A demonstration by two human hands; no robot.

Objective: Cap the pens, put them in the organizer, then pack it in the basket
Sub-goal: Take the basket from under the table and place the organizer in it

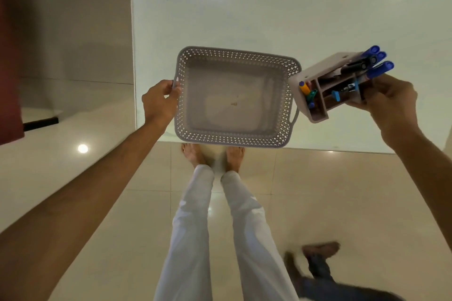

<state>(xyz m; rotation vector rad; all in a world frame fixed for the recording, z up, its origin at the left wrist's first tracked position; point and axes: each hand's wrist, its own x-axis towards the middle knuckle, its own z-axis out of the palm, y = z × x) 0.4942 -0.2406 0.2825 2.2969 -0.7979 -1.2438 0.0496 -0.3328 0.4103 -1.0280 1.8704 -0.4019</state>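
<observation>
A grey perforated basket (234, 139) sits at the near edge of the white table (244, 12), with nothing inside it. My left hand (160, 100) grips its left handle. My right hand (391, 98) holds a pale desk organizer (325, 68) tilted in the air, just right of the basket's right rim. Several capped blue pens (378, 61) stick out of its tall compartment toward the upper right. Small yellow, green and blue items (308, 95) fill its low front compartments.
The table's front edge runs just under the basket, and its left edge lies near my left hand. Below are a glossy tiled floor and my own legs (215, 227) and bare feet. Another person's feet (318, 259) stand at the lower right.
</observation>
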